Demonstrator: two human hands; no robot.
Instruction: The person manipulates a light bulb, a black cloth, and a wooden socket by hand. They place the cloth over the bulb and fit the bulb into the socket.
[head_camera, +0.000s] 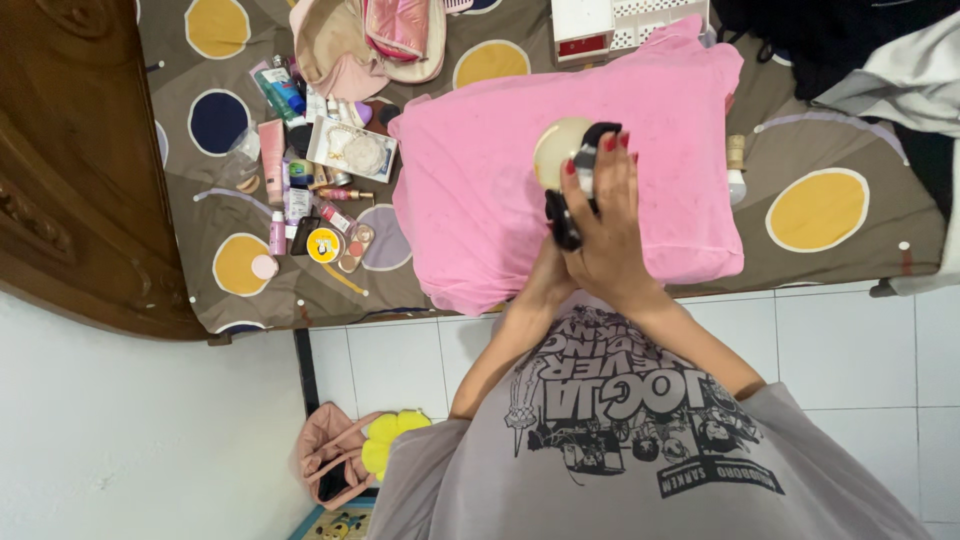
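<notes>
Both hands are working over the pink pillow (640, 200) at the bed's near edge: right hand (610, 235) fingers are clamping a black compact (575, 190); left hand (545, 285) grip is hidden.

Right hand (607, 232) with red nails gripping a black round compact case (578, 185) over a pink fabric pillow (480, 200), left hand (548, 275) mostly hidden beneath it, scattered cosmetics tubes and palettes (310, 190) at nine o'clock on a brown spotted bedsheet (840, 215)

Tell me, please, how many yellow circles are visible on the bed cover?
4 yellow circles: one at the top left, one top centre above the pink pillow, one right of it, one lower left by the cosmetics. Others may hide under the pillow or clutter.
</notes>
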